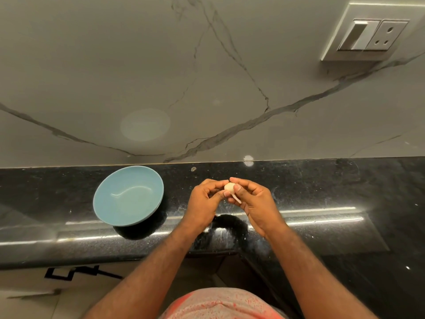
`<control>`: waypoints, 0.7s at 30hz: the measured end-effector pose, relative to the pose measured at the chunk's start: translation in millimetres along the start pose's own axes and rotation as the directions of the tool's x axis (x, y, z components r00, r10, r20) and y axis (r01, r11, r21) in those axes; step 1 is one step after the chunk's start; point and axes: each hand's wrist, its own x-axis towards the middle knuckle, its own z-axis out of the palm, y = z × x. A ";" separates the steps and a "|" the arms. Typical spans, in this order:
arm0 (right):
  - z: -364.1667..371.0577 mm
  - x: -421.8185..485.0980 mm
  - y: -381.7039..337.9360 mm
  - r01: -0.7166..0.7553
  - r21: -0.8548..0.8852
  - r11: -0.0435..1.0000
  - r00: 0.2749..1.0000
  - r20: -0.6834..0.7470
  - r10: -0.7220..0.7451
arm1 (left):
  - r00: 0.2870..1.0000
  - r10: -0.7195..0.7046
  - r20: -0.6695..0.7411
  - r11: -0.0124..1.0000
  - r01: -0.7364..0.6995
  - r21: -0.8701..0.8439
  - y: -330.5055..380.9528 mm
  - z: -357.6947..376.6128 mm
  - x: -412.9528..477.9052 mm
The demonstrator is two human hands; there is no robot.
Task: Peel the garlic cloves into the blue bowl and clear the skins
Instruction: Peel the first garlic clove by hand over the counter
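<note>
Both hands on one garlic bulb, above the black surface (299, 180).
Left hand (202, 201) and right hand (257, 203) meet, fingers curled and pinching the garlic bulb (229, 187) from both sides; its stem hangs down between the thumbs. Blue bowl (108, 203) sits on the surface left of the hands, apart from them, nothing visible inside.
</note>
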 end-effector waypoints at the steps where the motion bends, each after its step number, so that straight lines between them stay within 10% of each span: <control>1: 1.0 -0.1 0.2 0.009 -0.004 1.000 1.000 0.007 -0.009 | 1.000 0.000 -0.001 1.000 0.000 -0.011 1.3 -0.3 -0.1; 21: 9.7 -8.4 -14.2 0.244 -0.492 0.836 0.964 0.032 -0.262 | 0.994 -0.066 0.083 0.983 0.079 -0.168 26.6 -9.8 1.9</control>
